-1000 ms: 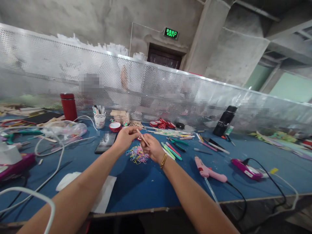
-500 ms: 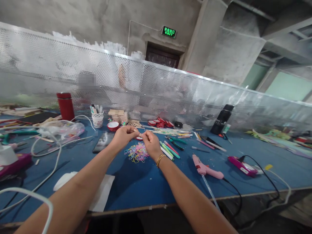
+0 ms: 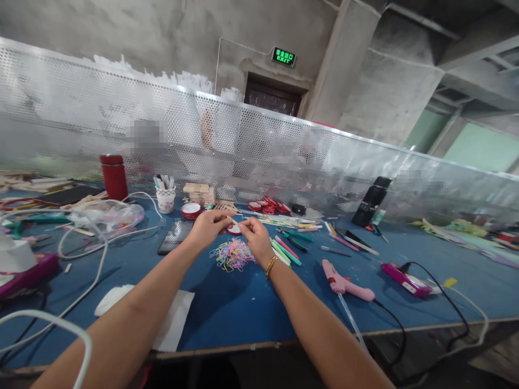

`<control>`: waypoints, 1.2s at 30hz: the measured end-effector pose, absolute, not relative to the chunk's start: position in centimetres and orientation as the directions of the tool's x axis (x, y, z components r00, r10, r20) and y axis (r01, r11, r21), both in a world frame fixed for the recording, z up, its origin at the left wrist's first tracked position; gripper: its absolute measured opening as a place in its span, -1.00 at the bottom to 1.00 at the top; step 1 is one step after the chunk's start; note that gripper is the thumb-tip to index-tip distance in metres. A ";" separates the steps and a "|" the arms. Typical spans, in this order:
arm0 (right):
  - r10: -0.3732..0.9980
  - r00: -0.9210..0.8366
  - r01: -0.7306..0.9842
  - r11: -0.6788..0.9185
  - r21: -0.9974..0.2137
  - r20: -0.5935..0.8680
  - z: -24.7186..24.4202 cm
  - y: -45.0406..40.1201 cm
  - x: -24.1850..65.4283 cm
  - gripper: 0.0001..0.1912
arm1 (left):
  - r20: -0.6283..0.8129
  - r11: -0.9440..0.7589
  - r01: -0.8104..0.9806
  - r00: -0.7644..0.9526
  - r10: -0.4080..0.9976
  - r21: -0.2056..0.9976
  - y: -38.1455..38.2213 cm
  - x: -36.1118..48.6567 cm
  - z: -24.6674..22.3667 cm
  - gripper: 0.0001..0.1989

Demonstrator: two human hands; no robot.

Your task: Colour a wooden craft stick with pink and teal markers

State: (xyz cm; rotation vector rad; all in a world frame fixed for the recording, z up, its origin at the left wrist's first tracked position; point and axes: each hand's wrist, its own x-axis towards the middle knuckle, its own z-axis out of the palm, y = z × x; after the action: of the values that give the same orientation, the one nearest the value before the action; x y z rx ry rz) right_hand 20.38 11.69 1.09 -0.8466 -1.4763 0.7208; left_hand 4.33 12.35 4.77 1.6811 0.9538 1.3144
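My left hand (image 3: 210, 229) and my right hand (image 3: 258, 241) meet above the middle of the table, both with fingers pinched. Between their fingertips is a small pale strip (image 3: 234, 220), too small to name; both hands seem to grip it. Just beneath the fingertips lies a round white piece with a red rim (image 3: 234, 230), partly hidden. Nearer to me is a heap of thin pastel loops (image 3: 232, 255). Several coloured markers (image 3: 287, 250) lie beside my right wrist, which wears a gold bracelet. A dark phone-like slab (image 3: 174, 236) lies left of my left hand.
On the blue table (image 3: 243, 313), a pink glue gun (image 3: 344, 283) and a purple power strip (image 3: 405, 280) lie right. Pliers (image 3: 295, 239), red-rimmed discs (image 3: 268, 206), a pen cup (image 3: 165, 195) and a red flask (image 3: 114, 177) stand or lie farther back. White cables (image 3: 101, 265) loop at left.
The fingertips have drawn slightly apart, and more of the pale strip shows between them. The whole view has shifted slightly; the things on the table look unmoved.
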 end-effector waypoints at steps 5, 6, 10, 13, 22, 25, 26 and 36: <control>0.920 -0.018 -0.086 0.388 -0.918 0.391 1.2 11.6 20.1 -0.76 | 0.405 -0.430 0.123 0.187 0.895 0.894 12.5 4.2 4.8 -0.78; 0.931 -0.022 -0.103 0.362 -0.927 0.366 1.2 11.5 20.0 -0.75 | 0.406 -0.434 0.130 0.193 0.893 0.892 12.5 4.2 4.8 -0.79; 0.965 -0.045 -0.177 0.245 -0.953 0.257 1.6 10.9 19.9 -0.72 | 0.405 -0.440 0.155 0.214 0.889 0.885 12.3 4.0 5.1 -0.83; 0.976 -0.064 -0.213 0.190 -0.958 0.207 1.8 10.6 19.8 -0.69 | 0.402 -0.441 0.166 0.223 0.888 0.882 12.4 4.0 5.1 -0.84; 0.979 -0.075 -0.225 0.170 -0.959 0.191 1.6 10.5 19.5 -0.67 | 0.499 -0.554 0.314 0.243 0.832 0.771 13.2 3.7 4.0 -0.82; 0.980 -0.072 -0.213 0.166 -0.963 0.184 1.6 10.6 19.5 -0.68 | 0.543 -0.586 0.389 0.226 0.809 0.711 13.1 3.7 3.9 -0.81; 0.981 -0.072 -0.210 0.163 -0.964 0.181 1.6 10.7 19.5 -0.68 | 0.553 -0.592 0.407 0.222 0.803 0.696 13.2 3.7 3.8 -0.80; 0.985 -0.117 -0.231 0.101 -0.968 0.131 1.8 11.0 20.2 -0.65 | 0.518 -0.578 0.395 0.257 0.816 0.714 13.4 3.7 3.7 -0.81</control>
State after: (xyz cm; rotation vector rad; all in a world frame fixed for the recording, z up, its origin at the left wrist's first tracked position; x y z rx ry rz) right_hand 20.23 10.99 1.80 -0.8919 -1.1859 1.3143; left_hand 3.71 13.40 3.72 2.0907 1.0974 1.2692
